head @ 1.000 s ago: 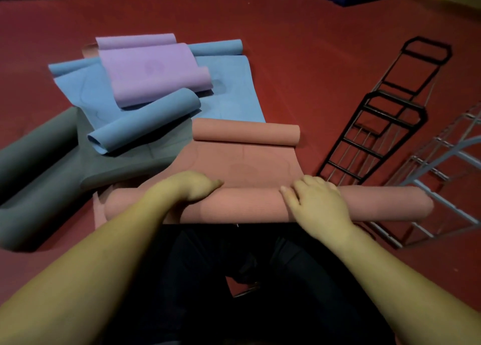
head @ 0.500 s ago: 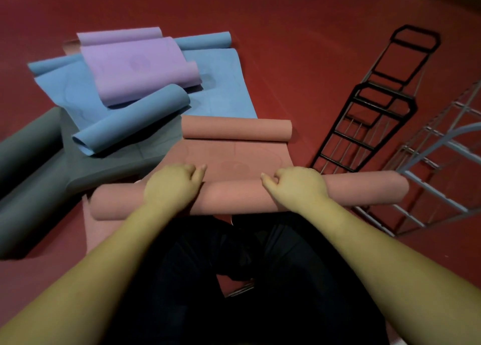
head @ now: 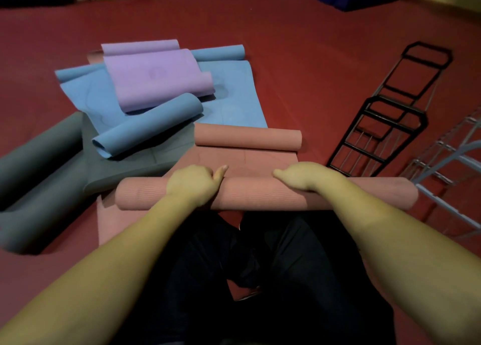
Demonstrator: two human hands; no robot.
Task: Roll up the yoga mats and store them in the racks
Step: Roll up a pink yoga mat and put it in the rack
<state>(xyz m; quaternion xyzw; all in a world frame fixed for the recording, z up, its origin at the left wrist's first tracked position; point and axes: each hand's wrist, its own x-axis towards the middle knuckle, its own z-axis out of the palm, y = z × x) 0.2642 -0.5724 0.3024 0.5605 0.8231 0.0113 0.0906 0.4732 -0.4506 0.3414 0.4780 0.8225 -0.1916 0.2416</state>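
Observation:
A salmon-pink yoga mat [head: 247, 159] lies on the red floor in front of my knees. Its near end is wound into a thick roll [head: 260, 195] that runs left to right. My left hand [head: 192, 186] sits on the left half of the roll and my right hand [head: 302, 178] on the right half. The fingers of both hands curl over the roll's far side and the thumbs point inward. The mat's far end curls up into a small roll [head: 247, 137], with a short flat strip between the two rolls.
To the left lie a grey mat [head: 52, 162], a loosely rolled blue mat [head: 148, 128], a flat blue mat [head: 234, 102] and a purple mat [head: 156, 79]. A black wire rack [head: 377, 136] and a silver rack [head: 455, 167] lie on the floor at right.
My hands went from lying flat on the roll to curling over its far side. The roll turned away from me, and the flat strip ahead of it grew shorter.

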